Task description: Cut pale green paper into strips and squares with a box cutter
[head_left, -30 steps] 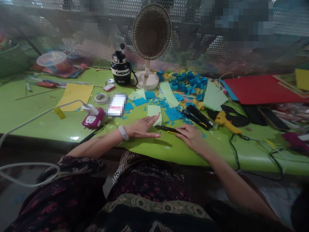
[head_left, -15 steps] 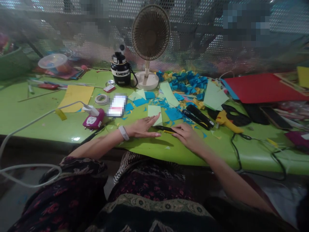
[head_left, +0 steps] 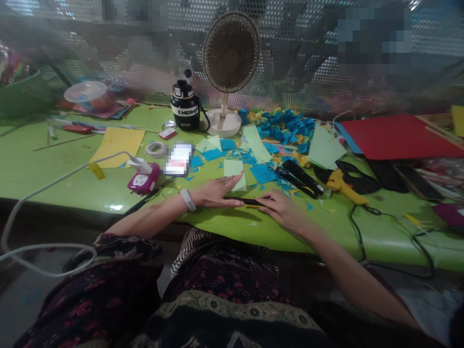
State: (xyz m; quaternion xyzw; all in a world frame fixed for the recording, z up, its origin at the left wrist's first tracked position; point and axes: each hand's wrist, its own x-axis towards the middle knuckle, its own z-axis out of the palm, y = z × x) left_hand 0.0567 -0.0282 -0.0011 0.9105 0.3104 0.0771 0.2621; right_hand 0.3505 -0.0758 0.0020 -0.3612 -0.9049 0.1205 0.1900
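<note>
A black-and-yellow craft knife (head_left: 244, 203) lies on the green table (head_left: 224, 224) between both hands. The right hand (head_left: 281, 210) curves over its near end, fingers touching it, though any pinch cannot be told. The left hand (head_left: 213, 192) lies flat and open, fingertips just below a pale green paper piece (head_left: 234, 169).

The tabletop (head_left: 68, 179) is finished in glossy green, the pale green paper (head_left: 234, 174) and blue paper scraps (head_left: 263, 174) are seen as smooth and matt, the cutter (head_left: 241, 201) is made of black plastic, and the lap is covered by matt patterned cloth (head_left: 224, 285).
</note>
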